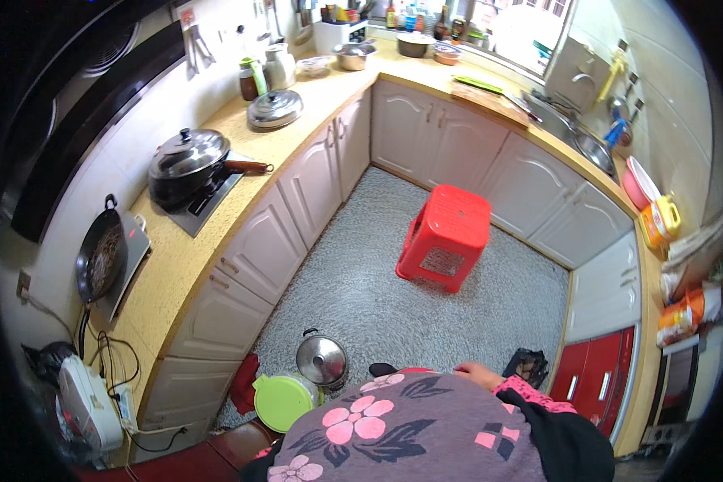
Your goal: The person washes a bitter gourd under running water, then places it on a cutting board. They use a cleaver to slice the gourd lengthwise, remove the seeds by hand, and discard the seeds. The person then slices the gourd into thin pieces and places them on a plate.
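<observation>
My right hand point(481, 375), in a pink patterned sleeve, rests low at the front of my body, beside the flowered grey garment; its fingers are partly hidden, and no held object shows. My left hand is out of view. Before me on the grey floor stands a red plastic stool point(458, 220). Down to the left are a metal pot with a lid point(322, 359) and a container with a green lid point(283, 403). On the left counter, a lidded black wok point(187, 169) sits on a cooktop point(199, 208).
A frying pan point(102, 259) leans near the left wall. A cutting board point(488, 101) with a knife point(521, 107) lies by the sink point(551, 120). A black plastic bag point(527, 367) is on the floor at right, near red cabinet doors point(584, 373). Counters point(313, 111) surround the floor.
</observation>
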The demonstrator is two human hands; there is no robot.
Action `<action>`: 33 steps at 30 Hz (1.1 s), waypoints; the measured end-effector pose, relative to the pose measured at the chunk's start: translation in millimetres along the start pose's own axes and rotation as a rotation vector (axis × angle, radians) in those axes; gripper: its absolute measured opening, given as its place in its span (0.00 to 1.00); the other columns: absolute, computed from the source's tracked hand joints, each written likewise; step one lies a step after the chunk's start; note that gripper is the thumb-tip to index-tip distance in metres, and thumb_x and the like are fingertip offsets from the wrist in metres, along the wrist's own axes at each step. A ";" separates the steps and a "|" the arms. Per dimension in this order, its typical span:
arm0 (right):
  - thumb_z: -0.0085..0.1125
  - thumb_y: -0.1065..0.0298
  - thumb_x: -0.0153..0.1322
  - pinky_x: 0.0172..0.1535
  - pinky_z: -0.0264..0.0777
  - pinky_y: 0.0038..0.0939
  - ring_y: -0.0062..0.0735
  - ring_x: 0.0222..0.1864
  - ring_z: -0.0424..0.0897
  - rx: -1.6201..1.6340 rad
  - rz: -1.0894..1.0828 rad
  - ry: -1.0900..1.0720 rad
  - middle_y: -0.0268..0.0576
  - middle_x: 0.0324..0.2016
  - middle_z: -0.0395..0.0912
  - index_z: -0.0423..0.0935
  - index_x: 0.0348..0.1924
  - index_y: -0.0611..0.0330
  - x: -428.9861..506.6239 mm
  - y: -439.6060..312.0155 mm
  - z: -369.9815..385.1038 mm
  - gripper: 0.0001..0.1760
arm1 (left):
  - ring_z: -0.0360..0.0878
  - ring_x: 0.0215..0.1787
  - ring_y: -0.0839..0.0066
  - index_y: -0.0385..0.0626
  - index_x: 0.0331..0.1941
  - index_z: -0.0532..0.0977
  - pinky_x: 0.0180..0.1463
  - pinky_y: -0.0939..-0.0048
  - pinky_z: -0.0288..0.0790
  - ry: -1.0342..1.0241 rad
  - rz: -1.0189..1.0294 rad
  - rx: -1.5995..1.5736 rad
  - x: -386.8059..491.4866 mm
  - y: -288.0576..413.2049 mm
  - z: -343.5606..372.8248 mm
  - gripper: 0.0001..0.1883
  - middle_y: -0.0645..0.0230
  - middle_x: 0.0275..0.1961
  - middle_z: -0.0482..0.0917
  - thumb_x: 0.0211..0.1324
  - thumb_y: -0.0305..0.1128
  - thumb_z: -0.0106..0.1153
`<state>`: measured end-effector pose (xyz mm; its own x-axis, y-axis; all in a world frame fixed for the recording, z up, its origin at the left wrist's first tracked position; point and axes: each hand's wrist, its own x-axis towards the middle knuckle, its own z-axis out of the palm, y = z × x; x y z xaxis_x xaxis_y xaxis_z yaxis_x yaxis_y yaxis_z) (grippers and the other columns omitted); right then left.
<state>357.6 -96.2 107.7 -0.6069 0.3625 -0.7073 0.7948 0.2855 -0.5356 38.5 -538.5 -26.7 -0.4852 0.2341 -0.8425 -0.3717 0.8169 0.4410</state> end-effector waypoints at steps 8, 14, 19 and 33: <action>0.52 0.40 0.81 0.63 0.74 0.45 0.54 0.61 0.81 0.259 -0.205 0.015 0.58 0.59 0.83 0.79 0.64 0.63 -86.1 30.1 47.4 0.35 | 0.82 0.53 0.63 0.34 0.50 0.78 0.60 0.60 0.73 -0.167 0.105 0.216 35.9 66.8 12.5 0.21 0.55 0.50 0.85 0.80 0.45 0.51; 0.51 0.41 0.80 0.62 0.74 0.48 0.56 0.59 0.83 0.252 -0.017 0.031 0.58 0.58 0.84 0.80 0.64 0.62 -61.6 79.6 60.3 0.34 | 0.82 0.51 0.66 0.34 0.48 0.79 0.59 0.61 0.73 -0.296 0.246 0.424 48.1 160.9 66.9 0.21 0.57 0.48 0.85 0.80 0.45 0.51; 0.54 0.47 0.78 0.57 0.77 0.50 0.58 0.54 0.85 0.678 0.008 0.104 0.57 0.49 0.88 0.82 0.61 0.57 -105.6 119.9 39.2 0.28 | 0.82 0.49 0.68 0.35 0.45 0.80 0.58 0.62 0.74 -0.352 0.315 0.553 43.8 229.0 123.0 0.21 0.60 0.46 0.85 0.80 0.45 0.51; 0.59 0.57 0.70 0.47 0.80 0.49 0.59 0.42 0.87 0.558 0.346 0.706 0.58 0.38 0.87 0.86 0.39 0.61 -134.3 255.1 122.2 0.16 | 0.82 0.43 0.74 0.36 0.39 0.82 0.54 0.65 0.74 -0.395 0.595 0.753 -50.1 417.2 206.1 0.22 0.65 0.40 0.86 0.81 0.45 0.52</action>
<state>642.9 -180.5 9.7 -0.0587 0.8497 -0.5239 0.7093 -0.3338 -0.6209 70.9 -100.8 135.8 -0.0836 0.7525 -0.6532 0.4995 0.5989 0.6260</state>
